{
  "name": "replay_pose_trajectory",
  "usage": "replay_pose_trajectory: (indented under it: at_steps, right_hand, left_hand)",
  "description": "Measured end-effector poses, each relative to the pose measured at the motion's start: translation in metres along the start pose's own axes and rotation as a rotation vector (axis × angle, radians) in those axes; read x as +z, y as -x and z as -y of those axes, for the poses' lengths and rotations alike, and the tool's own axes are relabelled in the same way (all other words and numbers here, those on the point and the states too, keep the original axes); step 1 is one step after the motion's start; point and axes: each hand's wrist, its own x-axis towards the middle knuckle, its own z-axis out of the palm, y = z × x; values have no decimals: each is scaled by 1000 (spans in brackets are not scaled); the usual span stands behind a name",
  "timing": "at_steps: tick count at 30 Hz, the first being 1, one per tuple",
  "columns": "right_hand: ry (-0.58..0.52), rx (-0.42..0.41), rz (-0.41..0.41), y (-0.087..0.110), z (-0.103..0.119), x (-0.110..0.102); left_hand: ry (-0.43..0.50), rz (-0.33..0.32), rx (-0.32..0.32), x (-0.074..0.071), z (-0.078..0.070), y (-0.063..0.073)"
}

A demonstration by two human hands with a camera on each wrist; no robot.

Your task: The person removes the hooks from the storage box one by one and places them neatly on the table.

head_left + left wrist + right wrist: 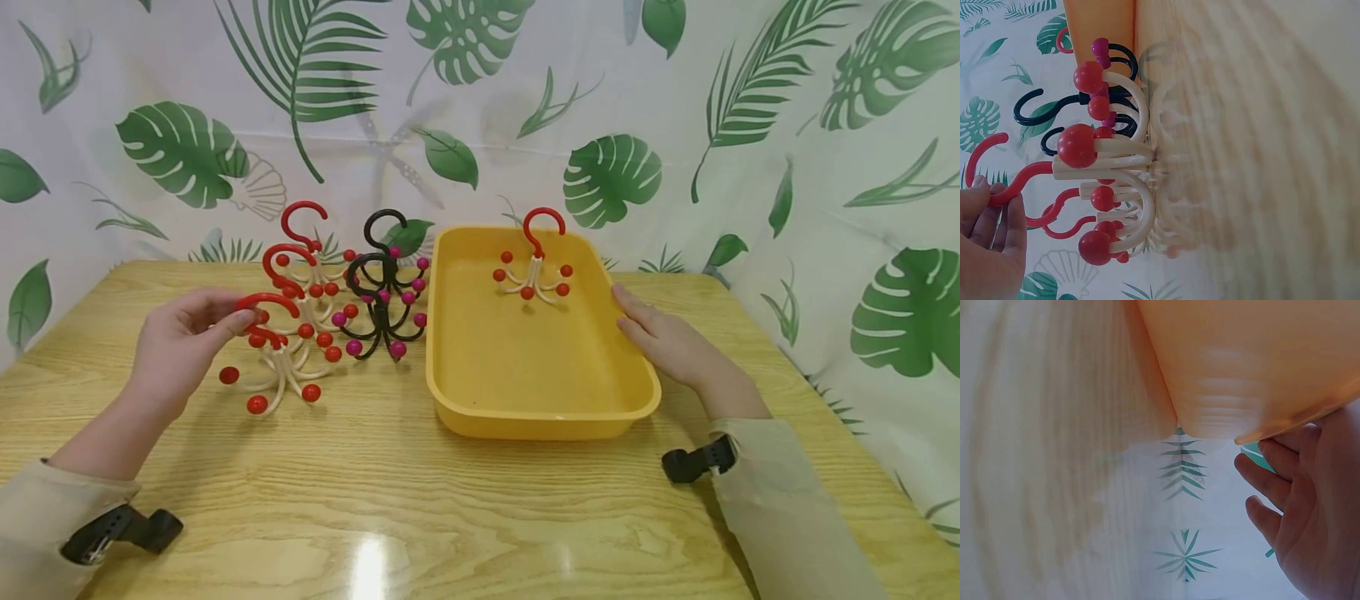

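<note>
My left hand [183, 346] pinches the red hook of the front claw hanger [281, 364], which has cream curved arms tipped with red balls. In the left wrist view that hanger [1085, 169] stands upright, its arms close to the tabletop. Behind it are two like hangers, a middle one [306, 310] and a rear one [303, 225]. My right hand [667, 346] rests along the right rim of a yellow tray [525, 358], fingers extended. In the right wrist view its fingers [1266, 478] are at the rim's underside. One red-hooked hanger [536, 271] stands inside the tray, toward the back.
Two black hangers with magenta balls, a front one [380, 315] and a rear one [389, 268], stand between the red-hooked ones and the tray's left wall. All this is on a wooden table [420, 517]. A leaf-patterned cloth [495, 117] hangs behind.
</note>
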Motion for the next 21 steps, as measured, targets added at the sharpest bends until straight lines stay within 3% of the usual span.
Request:
replay_pose_trajectory:
  at_steps: [11,21]
  right_hand:
    - [0,-4,-9,0,1,1]
    - [3,-4,0,0,0,0]
  left_hand:
    - [88,48,-23,-5,5,1]
    - [68,47,-35,-3,2,1]
